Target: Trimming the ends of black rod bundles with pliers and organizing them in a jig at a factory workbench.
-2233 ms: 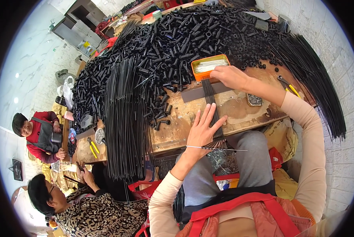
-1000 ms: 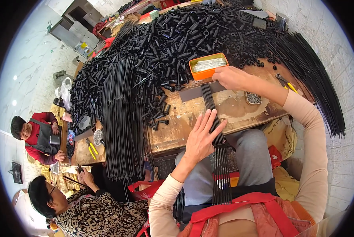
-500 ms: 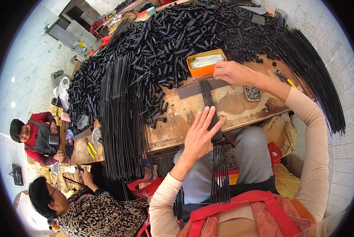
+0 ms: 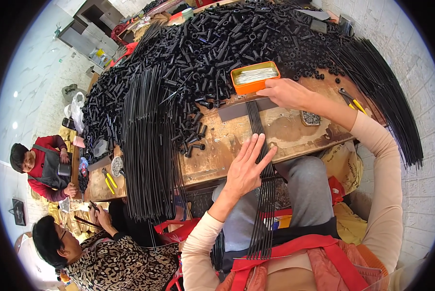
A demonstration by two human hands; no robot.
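A row of thin black rods (image 4: 260, 145) lies across the worn wooden table (image 4: 295, 128) and runs down over its front edge onto my lap. My left hand (image 4: 247, 166) lies flat on these rods near the table edge, fingers spread. My right hand (image 4: 284, 92) presses the rods' far ends at a dark strip (image 4: 237, 109), just below an orange tray (image 4: 254, 77) of pale thin pieces. Neither hand grips anything.
A large heap of short black tubes (image 4: 203, 43) covers the far table. Long black rod bundles hang off the table's left (image 4: 149, 145) and right (image 4: 387, 92). Yellow-handled pliers (image 4: 349, 99) lie at right. Two people (image 4: 42, 165) sit at left, one nearer (image 4: 96, 252).
My left hand has slid toward the table edge and now rests flat on the rods. My right hand stays by the orange tray.
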